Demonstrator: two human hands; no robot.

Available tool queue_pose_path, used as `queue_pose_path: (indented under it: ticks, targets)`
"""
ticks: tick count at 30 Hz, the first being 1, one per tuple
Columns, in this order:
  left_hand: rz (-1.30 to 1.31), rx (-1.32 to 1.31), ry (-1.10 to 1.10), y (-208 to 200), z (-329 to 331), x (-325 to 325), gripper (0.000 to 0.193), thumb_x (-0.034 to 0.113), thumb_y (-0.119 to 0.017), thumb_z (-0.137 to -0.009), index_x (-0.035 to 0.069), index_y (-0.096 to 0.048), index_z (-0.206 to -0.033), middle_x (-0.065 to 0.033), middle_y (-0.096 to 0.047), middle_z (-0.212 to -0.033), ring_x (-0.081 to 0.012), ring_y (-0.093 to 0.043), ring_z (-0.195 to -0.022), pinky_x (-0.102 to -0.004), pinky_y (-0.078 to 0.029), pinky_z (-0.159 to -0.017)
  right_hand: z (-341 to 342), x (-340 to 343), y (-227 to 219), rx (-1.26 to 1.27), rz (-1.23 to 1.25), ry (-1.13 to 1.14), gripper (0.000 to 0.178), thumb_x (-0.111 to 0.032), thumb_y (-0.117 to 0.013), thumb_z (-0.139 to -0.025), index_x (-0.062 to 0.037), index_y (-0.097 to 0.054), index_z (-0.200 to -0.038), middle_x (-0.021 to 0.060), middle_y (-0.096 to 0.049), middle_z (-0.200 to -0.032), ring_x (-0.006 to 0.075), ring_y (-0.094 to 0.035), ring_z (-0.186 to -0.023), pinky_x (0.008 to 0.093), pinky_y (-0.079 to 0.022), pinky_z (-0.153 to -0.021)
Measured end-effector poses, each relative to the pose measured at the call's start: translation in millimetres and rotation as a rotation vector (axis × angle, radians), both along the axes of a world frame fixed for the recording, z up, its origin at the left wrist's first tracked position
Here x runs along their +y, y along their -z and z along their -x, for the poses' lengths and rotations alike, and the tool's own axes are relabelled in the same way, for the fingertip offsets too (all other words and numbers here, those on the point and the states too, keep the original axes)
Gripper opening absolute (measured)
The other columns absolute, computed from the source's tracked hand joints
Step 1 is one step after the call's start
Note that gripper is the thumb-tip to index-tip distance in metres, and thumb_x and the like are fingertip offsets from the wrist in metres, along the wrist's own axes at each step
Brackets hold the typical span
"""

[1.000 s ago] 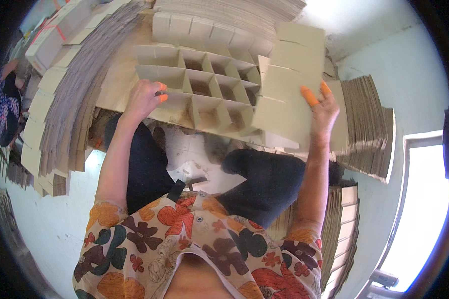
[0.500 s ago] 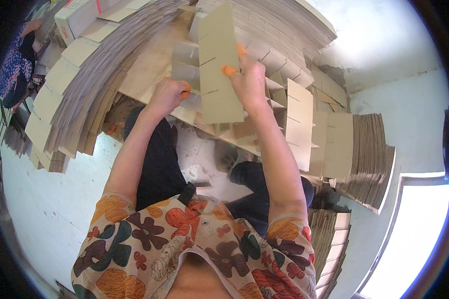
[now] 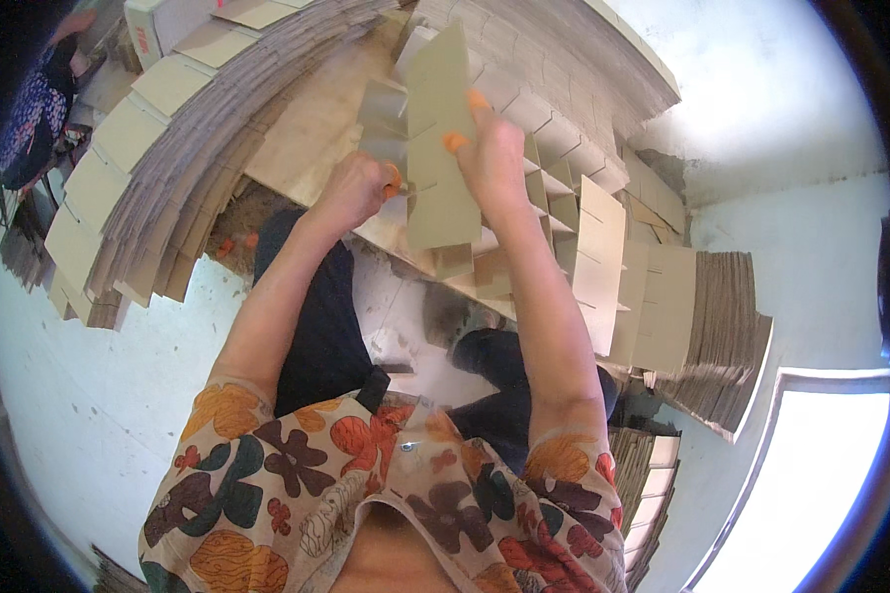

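My right hand (image 3: 494,163), with orange covers on its thumb and a finger, grips the right edge of a slotted cardboard panel (image 3: 438,158) standing tilted upright. My left hand (image 3: 356,193), also with orange on its fingertips, is closed in a pinch at a small cardboard cross strip beside the panel's left face; its fingers partly hide that strip. More cross strips (image 3: 380,111) stick out to the left of the panel, above my left hand. To the right of my right forearm stands a cardboard divider grid (image 3: 554,193) of interlocked strips, with a slotted panel (image 3: 595,267) on its near side.
A long fanned row of cardboard strips (image 3: 203,128) curves along the left. More stacked cardboard (image 3: 554,59) lies at the far side, and another stack (image 3: 724,306) at the right. A board worktop (image 3: 302,148) lies under the work. Another person (image 3: 35,124) is at far left.
My left hand has moved right, closer to the panel's left face. The panel stays in my right hand, leaning a little more. The whole view has shifted slightly.
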State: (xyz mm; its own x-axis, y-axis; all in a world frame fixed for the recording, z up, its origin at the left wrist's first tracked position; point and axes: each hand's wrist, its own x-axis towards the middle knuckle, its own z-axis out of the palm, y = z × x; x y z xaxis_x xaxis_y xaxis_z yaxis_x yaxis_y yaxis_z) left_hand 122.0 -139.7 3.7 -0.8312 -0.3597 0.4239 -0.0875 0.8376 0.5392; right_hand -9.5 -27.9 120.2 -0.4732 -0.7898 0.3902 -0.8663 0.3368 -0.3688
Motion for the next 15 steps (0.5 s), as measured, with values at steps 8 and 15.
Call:
queue_pose_path:
  ticks: [8, 15]
  targets:
    - [-0.035, 0.024, 0.014, 1, 4, 1, 0.006, 0.006, -0.068, -0.067, 0.003, -0.063, -0.07, -0.0181, -0.06, -0.066, -0.0369, -0.059, -0.068, -0.0447, -0.048, -0.06, -1, -3, 12, -0.061, 0.077, -0.006, 0.048, 0.001, -0.069, -0.07, 0.0091, -0.053, -0.115, 0.0289, -0.058, -0.076, 0.0392, -0.059, -0.065, 0.0383, -0.046, -0.058]
    - [-0.037, 0.051, 0.054, 4, -1, -1, 0.007, 0.007, -0.069, -0.066, 0.004, -0.063, -0.07, -0.017, -0.06, -0.066, -0.0362, -0.059, -0.067, -0.0442, -0.047, -0.059, -9, -2, 12, -0.137, 0.047, -0.005, 0.043, 0.001, -0.069, -0.069, 0.0132, -0.053, -0.108, 0.0297, -0.058, -0.077, 0.0413, -0.06, -0.07, 0.04, -0.046, -0.062]
